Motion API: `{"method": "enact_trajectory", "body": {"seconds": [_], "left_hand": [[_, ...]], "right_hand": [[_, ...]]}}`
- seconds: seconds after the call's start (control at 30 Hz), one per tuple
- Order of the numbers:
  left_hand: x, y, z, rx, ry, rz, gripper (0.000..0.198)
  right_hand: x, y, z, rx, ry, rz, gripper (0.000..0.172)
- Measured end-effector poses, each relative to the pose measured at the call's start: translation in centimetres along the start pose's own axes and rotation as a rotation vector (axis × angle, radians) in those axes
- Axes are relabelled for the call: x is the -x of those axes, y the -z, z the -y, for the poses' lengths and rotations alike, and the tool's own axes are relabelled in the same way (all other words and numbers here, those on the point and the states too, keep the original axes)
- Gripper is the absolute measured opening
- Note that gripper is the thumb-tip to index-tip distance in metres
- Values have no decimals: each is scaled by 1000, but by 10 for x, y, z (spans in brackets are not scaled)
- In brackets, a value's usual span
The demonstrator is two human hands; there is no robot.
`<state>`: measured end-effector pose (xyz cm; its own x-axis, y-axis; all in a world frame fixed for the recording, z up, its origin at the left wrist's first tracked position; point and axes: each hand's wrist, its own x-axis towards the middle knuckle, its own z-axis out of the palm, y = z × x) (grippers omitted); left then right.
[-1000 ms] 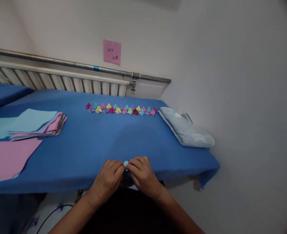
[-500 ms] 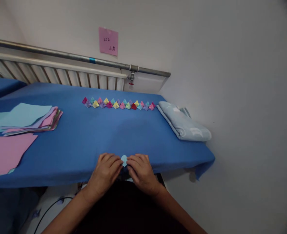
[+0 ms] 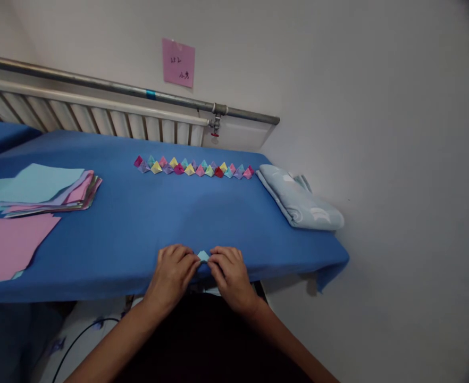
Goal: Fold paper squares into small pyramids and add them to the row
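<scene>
A small light-blue piece of folded paper [image 3: 203, 256] is pinched between both hands near the front edge of the blue-covered table. My left hand [image 3: 174, 274] is closed on its left side, and my right hand [image 3: 231, 274] is closed on its right side. Only a little pointed shape of the paper shows between the fingertips; the fingers hide the rest. Farther back on the cloth, two rows of small folded paper pieces [image 3: 189, 169] in pink, yellow, purple, red, green and blue stand close together.
At the left lie a stack of coloured paper sheets [image 3: 45, 183] and loose pink sheets [image 3: 11, 247]. A folded pale-blue blanket [image 3: 298, 199] rests at the right end of the blue cloth [image 3: 139, 223]. Behind are a radiator [image 3: 118, 123], a pipe and a pink note [image 3: 178, 63] on the wall.
The light-blue paper has gone from a diamond-like outline to a lower, triangular one, its lower part now out of sight. Both hands keep their pinch and stay nearly in place.
</scene>
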<state>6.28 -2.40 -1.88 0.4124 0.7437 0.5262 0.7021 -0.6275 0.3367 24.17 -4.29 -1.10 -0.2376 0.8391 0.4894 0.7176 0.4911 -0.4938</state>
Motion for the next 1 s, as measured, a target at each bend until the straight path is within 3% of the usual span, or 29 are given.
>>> {"method": "enact_trajectory", "body": {"seconds": [0.23,0.6,1.0], "left_hand": [[-6,-2,-2,-13,111,80,18],[-14,1,-6,29,300,122,14],[-21,6,-4,27,338,224,19]], "right_hand": [[-4,0,-3,-13,-27,16,5],[-11,-3,3,4,-149,43,12],[-16,-4,4,-17,-224,29,12]]}}
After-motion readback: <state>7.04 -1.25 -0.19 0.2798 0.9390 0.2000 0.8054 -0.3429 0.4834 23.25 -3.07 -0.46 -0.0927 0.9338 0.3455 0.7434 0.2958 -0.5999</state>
